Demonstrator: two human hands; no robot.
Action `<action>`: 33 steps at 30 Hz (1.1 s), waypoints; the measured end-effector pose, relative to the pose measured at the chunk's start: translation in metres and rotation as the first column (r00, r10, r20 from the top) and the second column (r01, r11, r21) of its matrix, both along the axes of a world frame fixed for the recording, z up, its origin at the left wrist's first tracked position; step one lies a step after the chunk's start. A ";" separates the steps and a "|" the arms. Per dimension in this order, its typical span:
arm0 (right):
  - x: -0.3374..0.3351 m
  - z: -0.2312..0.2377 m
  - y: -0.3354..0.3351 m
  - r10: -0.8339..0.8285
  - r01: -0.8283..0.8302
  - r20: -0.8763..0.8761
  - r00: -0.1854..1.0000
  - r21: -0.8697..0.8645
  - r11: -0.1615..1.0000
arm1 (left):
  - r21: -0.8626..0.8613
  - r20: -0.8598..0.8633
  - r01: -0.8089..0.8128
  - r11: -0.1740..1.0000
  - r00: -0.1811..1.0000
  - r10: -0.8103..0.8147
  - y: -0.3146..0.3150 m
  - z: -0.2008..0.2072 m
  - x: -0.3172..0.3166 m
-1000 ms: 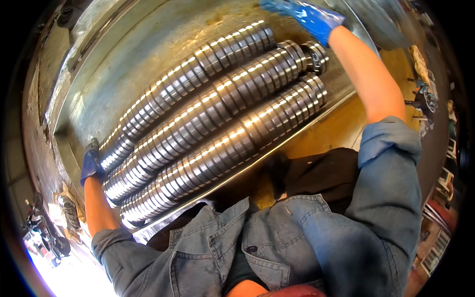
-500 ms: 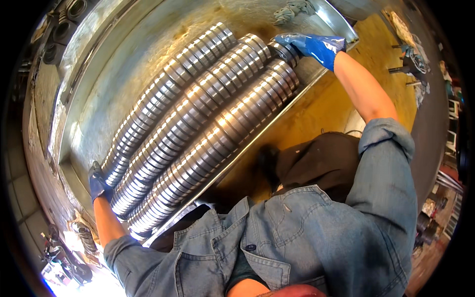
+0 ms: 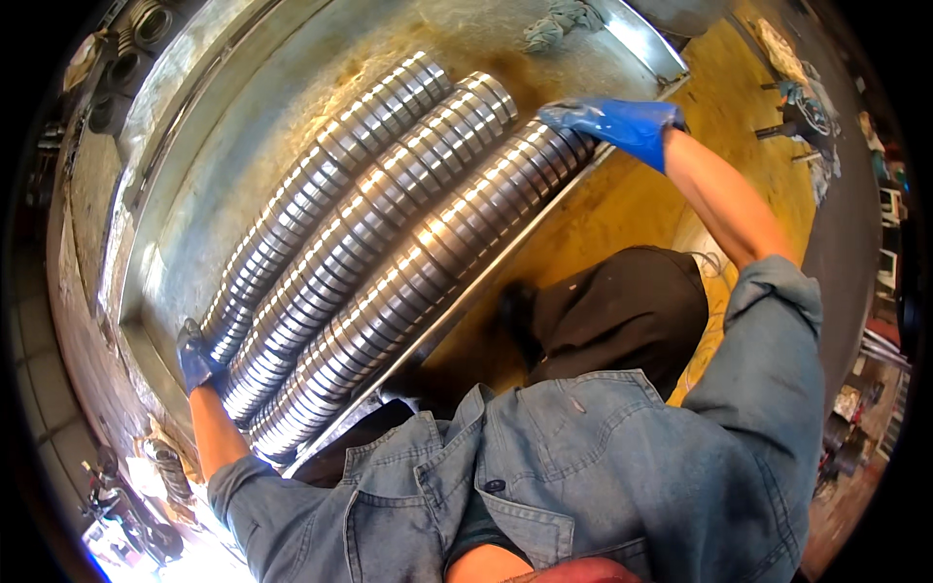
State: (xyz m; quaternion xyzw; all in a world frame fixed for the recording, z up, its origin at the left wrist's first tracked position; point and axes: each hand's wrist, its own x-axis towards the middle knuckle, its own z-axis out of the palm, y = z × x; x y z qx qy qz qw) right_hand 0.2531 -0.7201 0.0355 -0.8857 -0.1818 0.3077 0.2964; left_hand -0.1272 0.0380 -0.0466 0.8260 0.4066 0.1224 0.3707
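Note:
Three long rows of shiny metal rings lie side by side, slanting across a metal tray [image 3: 262, 121]: a far row [image 3: 326, 165], a middle row [image 3: 384, 194] and a near row [image 3: 428, 257]. My right hand [image 3: 622, 128], in a blue glove, is closed over the upper right end of the near row, its fingers curled around the last rings; its fingertips are partly hidden. At the lower left end of the rows, my gloved left hand [image 3: 198, 360] rests against the end rings with its fingers stretched out.
The tray's raised near rim runs between the rows and my body. A crumpled grey rag [image 3: 564, 24] lies in the tray's far right corner. Larger dark rings [image 3: 153, 27] stand beyond the tray at upper left. Yellow flooring [image 3: 724, 146] shows at right.
My right hand has moved slightly down and nearer, from the gap beyond the near row onto that row's end. The rings it held now line up there. My left hand has stayed put.

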 end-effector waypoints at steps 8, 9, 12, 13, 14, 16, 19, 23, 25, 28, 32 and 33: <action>-0.008 -0.015 -0.002 -0.048 0.052 0.076 0.996 -0.053 0.997 | 0.160 -0.272 0.070 0.985 0.962 -0.024 -0.078 0.058 0.025; -0.001 -0.013 0.001 -0.046 0.048 0.063 0.997 -0.033 0.998 | 0.185 -0.307 0.107 0.977 0.951 -0.046 -0.083 0.061 0.026; 0.009 -0.011 0.014 -0.035 0.035 0.032 0.999 0.022 0.999 | 0.285 -0.367 0.198 0.938 0.927 -0.084 -0.047 0.046 0.010; 0.011 -0.013 0.019 -0.036 0.035 0.026 0.999 0.033 0.999 | 0.311 -0.338 0.227 0.923 0.934 -0.116 -0.039 0.041 0.012; 0.014 -0.014 0.026 -0.031 0.030 0.022 0.999 0.043 0.999 | 0.336 -0.310 0.255 0.907 0.939 -0.149 -0.037 0.040 0.014; 0.020 -0.017 0.040 -0.013 0.012 0.017 1.000 0.055 0.998 | 0.275 -0.260 0.189 0.943 0.959 -0.116 -0.036 0.043 0.007; 0.039 -0.012 0.062 -0.011 0.012 -0.018 1.000 0.072 0.997 | -0.025 -0.073 -0.081 0.996 0.994 0.079 -0.041 0.047 -0.018; 0.046 -0.010 0.098 -0.065 0.071 -0.064 0.996 0.095 0.993 | -0.193 -0.141 -0.114 0.975 0.986 0.087 -0.049 0.071 -0.046; 0.049 -0.050 0.083 0.272 -0.289 0.156 0.950 0.103 0.952 | -0.410 -0.015 -0.174 0.895 0.983 0.184 -0.051 0.060 -0.041; 0.072 -0.089 0.055 0.196 -0.141 -0.101 0.975 0.397 0.907 | -0.388 0.059 -0.137 0.912 0.983 0.173 -0.030 0.040 -0.050; 0.051 -0.021 0.073 -0.014 0.029 -0.123 0.992 0.118 0.993 | -0.376 0.005 -0.197 0.905 0.977 0.215 -0.023 0.041 -0.076; 0.047 -0.010 0.069 -0.119 0.115 -0.067 0.991 -0.064 0.991 | -0.379 0.002 -0.195 0.905 0.977 0.212 -0.025 0.041 -0.069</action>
